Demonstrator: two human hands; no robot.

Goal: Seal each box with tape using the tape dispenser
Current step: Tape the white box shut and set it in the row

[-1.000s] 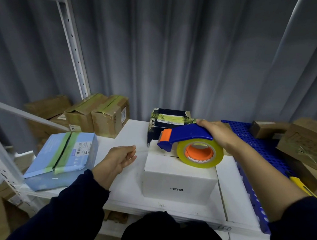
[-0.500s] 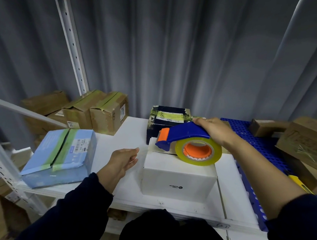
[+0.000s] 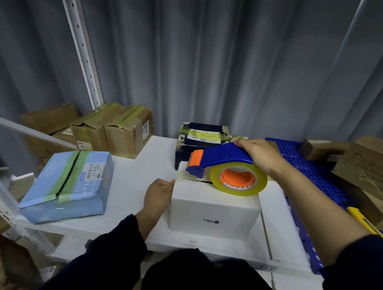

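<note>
Matt white cardboard box [image 3: 214, 211]; glossy blue plastic tape dispenser [image 3: 221, 160]; shiny yellowish tape roll [image 3: 237, 182]; creased brown cartons [image 3: 127, 138]

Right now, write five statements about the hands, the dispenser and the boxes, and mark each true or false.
1. The right hand grips the dispenser over the white box. True.
2. A yellow cutter lies on the blue panel. True.
3. The white box stands on the blue panel. False: it stands on the white table.
4. The left hand lies flat on the table. False: it touches the white box's left side.
5. The tape roll has an orange core. True.
</note>
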